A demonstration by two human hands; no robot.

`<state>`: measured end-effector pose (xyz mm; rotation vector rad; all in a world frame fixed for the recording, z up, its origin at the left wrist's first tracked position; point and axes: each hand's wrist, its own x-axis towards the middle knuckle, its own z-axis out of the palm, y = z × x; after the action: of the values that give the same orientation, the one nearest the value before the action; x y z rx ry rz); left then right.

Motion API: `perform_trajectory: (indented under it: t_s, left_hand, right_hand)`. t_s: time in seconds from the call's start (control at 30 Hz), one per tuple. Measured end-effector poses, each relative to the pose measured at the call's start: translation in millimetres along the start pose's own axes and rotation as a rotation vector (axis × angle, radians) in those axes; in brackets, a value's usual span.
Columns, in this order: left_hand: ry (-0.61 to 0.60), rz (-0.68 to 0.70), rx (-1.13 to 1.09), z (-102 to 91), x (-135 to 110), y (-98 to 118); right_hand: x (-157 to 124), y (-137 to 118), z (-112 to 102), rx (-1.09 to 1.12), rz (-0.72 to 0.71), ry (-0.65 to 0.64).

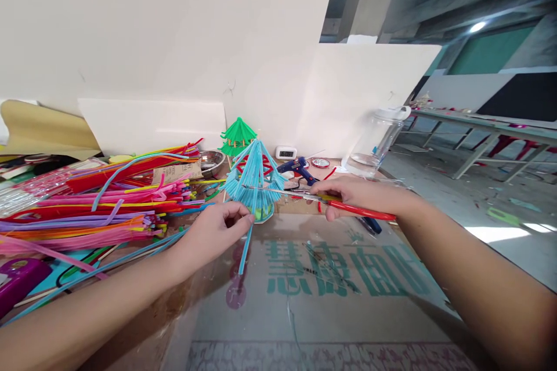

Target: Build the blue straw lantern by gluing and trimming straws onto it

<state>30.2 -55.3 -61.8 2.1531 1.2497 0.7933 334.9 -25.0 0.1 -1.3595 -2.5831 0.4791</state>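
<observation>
A light blue pavilion model (256,171) made of pipe cleaners stands at mid-table, its pointed roof over a green and pale base. My left hand (226,223) pinches a blue pipe cleaner (246,246), which hangs down in front of the model toward the table. From the right, my right hand (342,194) grips scissors (361,209) with red handles. Their blades point left and reach across the roof's lower edge, close above my left fingertips. Whether the blades touch the pipe cleaner I cannot tell.
Bundles of coloured pipe cleaners (108,200) crowd the left side. Behind the model are a green pavilion (238,136), a metal bowl (212,162), a small digital clock (286,153) and a blue glue gun (300,169). A clear plastic jug (376,142) stands at the back right.
</observation>
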Motion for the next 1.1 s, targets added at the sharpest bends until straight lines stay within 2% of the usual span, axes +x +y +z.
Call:
perform_trajectory:
  t_s: [0.1,0.53,1.1]
  left_hand:
    - [-0.012,0.011,0.009,-1.1,0.2,2.0]
    - [-0.03,0.006,0.026,-1.1,1.0,1.2]
    - [-0.023,0.034,0.035,0.6,1.3,-1.8]
  right_hand:
    - [1.1,-2.9,2.0,0.001,-0.044,-0.054]
    - [5.3,-12.8,4.0,-0.048,-0.03,-0.077]
    - [8.2,-5.1,4.6,-0.111,-0.015,-0.062]
